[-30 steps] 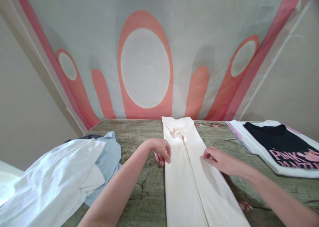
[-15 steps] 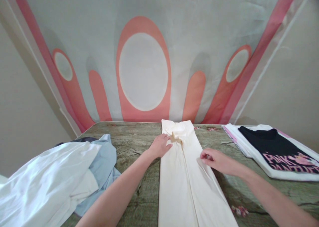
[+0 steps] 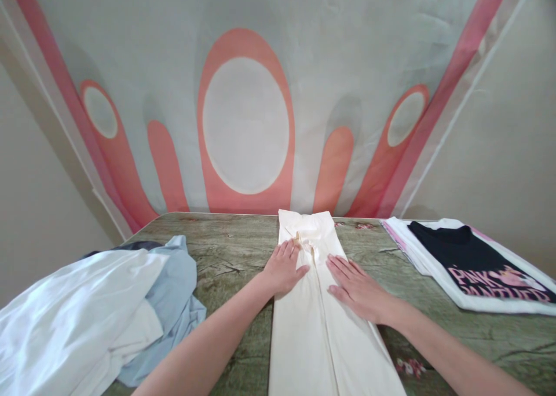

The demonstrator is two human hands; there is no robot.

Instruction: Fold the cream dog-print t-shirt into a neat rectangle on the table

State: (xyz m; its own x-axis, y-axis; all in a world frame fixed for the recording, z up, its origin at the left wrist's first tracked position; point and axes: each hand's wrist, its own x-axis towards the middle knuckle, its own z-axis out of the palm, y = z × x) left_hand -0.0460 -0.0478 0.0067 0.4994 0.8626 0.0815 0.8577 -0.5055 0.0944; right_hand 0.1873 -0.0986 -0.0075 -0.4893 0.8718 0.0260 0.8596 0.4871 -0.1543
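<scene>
A cream garment (image 3: pixel 299 338), folded into a long narrow strip, lies lengthwise on the table with a seam or fold edge down its middle. Near its far end the cloth bunches around a small opening. My left hand (image 3: pixel 284 268) rests flat on the left side by that bunched part, fingers stretched out. On the right side my right hand (image 3: pixel 358 289) lies flat too, palm down with fingers extended. Neither hand grips anything. The garment's near end runs out of the picture.
To the left is a loose heap with a white cloth (image 3: pixel 82 321) and a light blue cloth (image 3: pixel 176 292). Folded shirts, a black printed one (image 3: pixel 478 260) on top, lie at the right. The wood-patterned table (image 3: pixel 230 251) meets a grey and pink patterned backdrop (image 3: pixel 160 48).
My right hand has let go of the garment's right edge, moved inward and flattened on the cloth. My left hand has slid slightly nearer and spread flatter.
</scene>
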